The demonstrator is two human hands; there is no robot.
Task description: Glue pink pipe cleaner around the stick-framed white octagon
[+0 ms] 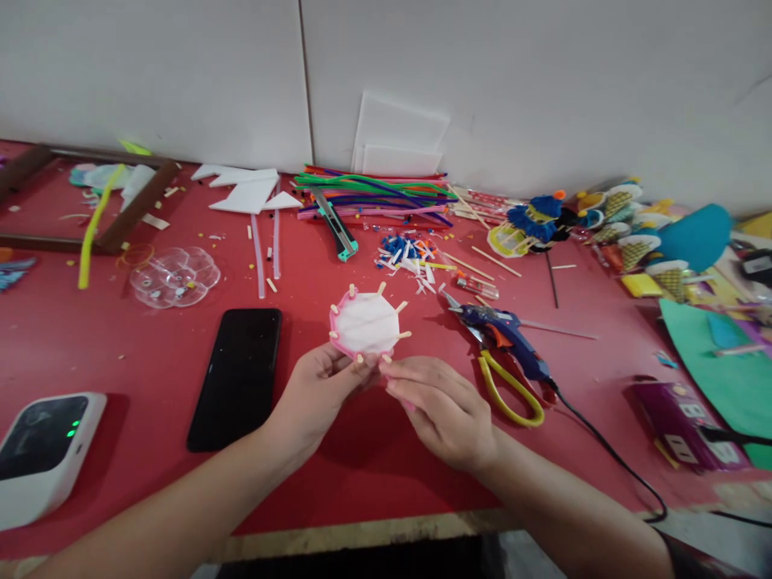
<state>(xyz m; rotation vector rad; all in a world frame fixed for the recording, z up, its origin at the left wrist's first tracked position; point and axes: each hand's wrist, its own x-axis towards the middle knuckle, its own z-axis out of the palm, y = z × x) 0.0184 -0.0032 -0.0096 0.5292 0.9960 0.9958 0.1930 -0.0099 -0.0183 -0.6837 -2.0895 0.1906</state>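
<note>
Between my hands, above the red table, is a small round white disc (365, 323) with short wooden sticks standing out around its rim. Pink pipe cleaner (335, 341) runs along its left and lower edge, past several sticks. My left hand (329, 382) pinches the disc's lower edge between thumb and fingers. My right hand (443, 402) is closed at the lower right of the rim, its fingers on the pink pipe cleaner, with a bit showing below them. The sticks on the right side carry no pink.
A blue glue gun (512, 334) and yellow-handled scissors (512, 394) lie right of my hands. Left are a black phone (235, 378) and a white device (51, 450). Behind lie a cutter (334, 225), pipe cleaners (374, 193) and a clear flower-shaped tray (174, 277).
</note>
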